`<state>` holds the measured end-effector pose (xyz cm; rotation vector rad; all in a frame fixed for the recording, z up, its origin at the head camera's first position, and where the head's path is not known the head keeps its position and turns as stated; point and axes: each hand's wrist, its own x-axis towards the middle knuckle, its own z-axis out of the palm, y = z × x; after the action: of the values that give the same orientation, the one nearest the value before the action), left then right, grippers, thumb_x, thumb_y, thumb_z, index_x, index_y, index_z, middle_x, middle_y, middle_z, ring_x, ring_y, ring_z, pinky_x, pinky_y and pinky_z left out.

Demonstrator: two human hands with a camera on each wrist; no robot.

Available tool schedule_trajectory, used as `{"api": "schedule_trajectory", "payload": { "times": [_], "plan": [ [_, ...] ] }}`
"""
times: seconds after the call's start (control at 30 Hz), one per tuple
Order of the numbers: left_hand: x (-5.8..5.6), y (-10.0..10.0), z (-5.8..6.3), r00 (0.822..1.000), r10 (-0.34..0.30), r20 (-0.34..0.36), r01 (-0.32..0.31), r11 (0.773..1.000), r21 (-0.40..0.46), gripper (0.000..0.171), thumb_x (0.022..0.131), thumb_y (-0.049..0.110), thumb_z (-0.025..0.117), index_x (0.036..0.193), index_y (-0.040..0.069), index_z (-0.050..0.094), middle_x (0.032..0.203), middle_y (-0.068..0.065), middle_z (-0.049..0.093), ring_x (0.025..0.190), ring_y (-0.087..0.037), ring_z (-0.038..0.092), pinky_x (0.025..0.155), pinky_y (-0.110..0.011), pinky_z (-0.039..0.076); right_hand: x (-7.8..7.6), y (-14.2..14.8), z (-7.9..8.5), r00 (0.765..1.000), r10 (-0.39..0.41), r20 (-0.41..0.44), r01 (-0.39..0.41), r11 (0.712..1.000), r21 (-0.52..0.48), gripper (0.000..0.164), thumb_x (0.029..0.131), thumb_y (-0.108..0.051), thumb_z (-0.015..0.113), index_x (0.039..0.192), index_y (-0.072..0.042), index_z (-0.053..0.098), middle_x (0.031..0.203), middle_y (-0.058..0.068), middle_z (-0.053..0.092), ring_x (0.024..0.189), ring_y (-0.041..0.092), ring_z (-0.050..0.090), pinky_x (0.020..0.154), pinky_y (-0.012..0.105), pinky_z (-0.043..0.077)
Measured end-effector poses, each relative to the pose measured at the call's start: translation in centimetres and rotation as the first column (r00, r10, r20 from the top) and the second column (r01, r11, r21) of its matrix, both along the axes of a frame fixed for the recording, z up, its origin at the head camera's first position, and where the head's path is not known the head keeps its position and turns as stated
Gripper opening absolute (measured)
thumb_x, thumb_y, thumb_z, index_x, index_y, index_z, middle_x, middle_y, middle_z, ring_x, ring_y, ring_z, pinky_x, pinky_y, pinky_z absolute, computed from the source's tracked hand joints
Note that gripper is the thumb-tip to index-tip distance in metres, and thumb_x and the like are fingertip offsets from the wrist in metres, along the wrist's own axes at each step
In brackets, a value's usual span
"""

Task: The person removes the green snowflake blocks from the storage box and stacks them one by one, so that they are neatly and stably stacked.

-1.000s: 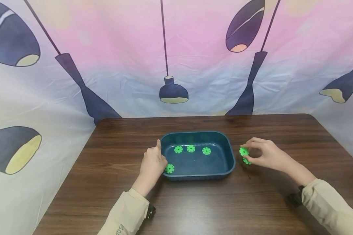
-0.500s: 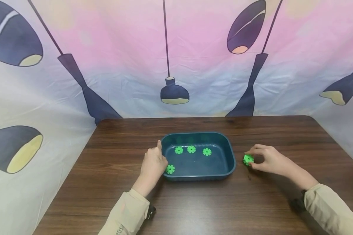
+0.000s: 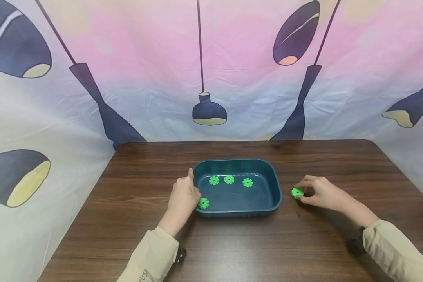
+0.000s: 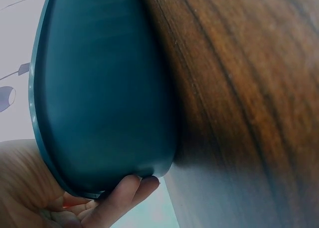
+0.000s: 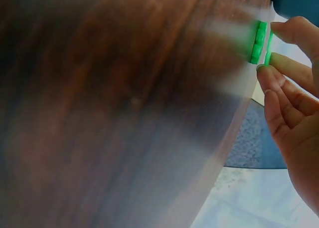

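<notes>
Head view: R hand pinches a green disc btwn thumb & fingertips, grip narrow, low over the table, just right of the teal tray. Disc is bright green, round w/ notched edge, partly hidden by the digits. L hand grips tray's left wall at the rim, one finger straight along it. In tray: 3 discs in a rough row nr the far wall, plus a corner disc nr-left, by L hand; all look flat, same notched shape.

L wrist view: tray's outer wall fills ctr, smooth & plain; fingertips touch it, rest of hand behind the rim.

R wrist view: pinched disc is edge-on, v. thin, held btwn digits. 2nd green piece, thicker-looking w/ lumpy edge, sits just beside it on the tabletop side, narrow gap btwn. Tabletop partly blurred; bit of tray at top R.
</notes>
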<state>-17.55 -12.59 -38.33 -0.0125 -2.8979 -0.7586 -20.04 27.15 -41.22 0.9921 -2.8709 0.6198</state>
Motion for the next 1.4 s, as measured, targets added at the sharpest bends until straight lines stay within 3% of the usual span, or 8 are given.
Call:
{"api": "schedule_trajectory", "payload": {
  "times": [0.27, 0.5, 0.87, 1.4],
  "plan": [
    [-0.06, 0.05, -0.05, 1.0, -0.004, -0.002, 0.003, 1.0, -0.026, 0.06, 0.076, -0.005, 0.058, 0.133, -0.012, 0.042, 0.068, -0.017, 0.059, 0.046, -0.014, 0.048, 0.04, -0.02, 0.036, -0.17, -0.04, -0.12, 1.0, -0.003, 0.018, 0.003, 1.0, 0.015, 0.022, 0.079, -0.02, 0.073, 0.098, -0.008, 0.071, 0.085, -0.007, 0.057, 0.07, 0.001, 0.05, 0.056, 0.02, 0.042],
    [-0.03, 0.02, -0.06, 1.0, -0.001, 0.008, 0.001, 1.0, 0.005, 0.061, 0.075, -0.006, 0.058, 0.134, -0.012, 0.041, 0.062, -0.012, 0.055, 0.044, -0.013, 0.045, 0.039, -0.02, 0.033, -0.22, -0.05, -0.1, 1.0, 0.0, 0.03, 0.0, 1.0, 0.006, 0.023, 0.08, -0.02, 0.073, 0.099, -0.008, 0.071, 0.086, -0.007, 0.058, 0.071, 0.001, 0.052, 0.058, 0.021, 0.045],
    [0.02, 0.01, -0.01, 1.0, -0.006, 0.005, 0.006, 1.0, 0.013, 0.061, 0.076, -0.006, 0.057, 0.134, -0.012, 0.04, 0.058, -0.009, 0.05, 0.042, -0.012, 0.044, 0.039, -0.02, 0.031, -0.15, -0.17, -0.05, 0.999, -0.033, 0.035, 0.032, 0.999, 0.014, 0.035, 0.077, -0.035, 0.074, 0.1, -0.008, 0.07, 0.084, -0.009, 0.057, 0.072, 0.001, 0.052, 0.059, 0.021, 0.046],
    [0.11, 0.02, 0.02, 1.0, 0.0, 0.007, 0.0, 1.0, 0.016, 0.062, 0.075, -0.006, 0.057, 0.134, -0.011, 0.041, 0.062, -0.011, 0.053, 0.045, -0.013, 0.045, 0.04, -0.021, 0.033, -0.19, -0.13, -0.28, 0.999, -0.028, 0.022, 0.028, 0.999, 0.017, 0.034, 0.075, -0.032, 0.076, 0.099, -0.009, 0.067, 0.082, -0.008, 0.058, 0.07, 0.001, 0.053, 0.058, 0.022, 0.046]
  ]
}}
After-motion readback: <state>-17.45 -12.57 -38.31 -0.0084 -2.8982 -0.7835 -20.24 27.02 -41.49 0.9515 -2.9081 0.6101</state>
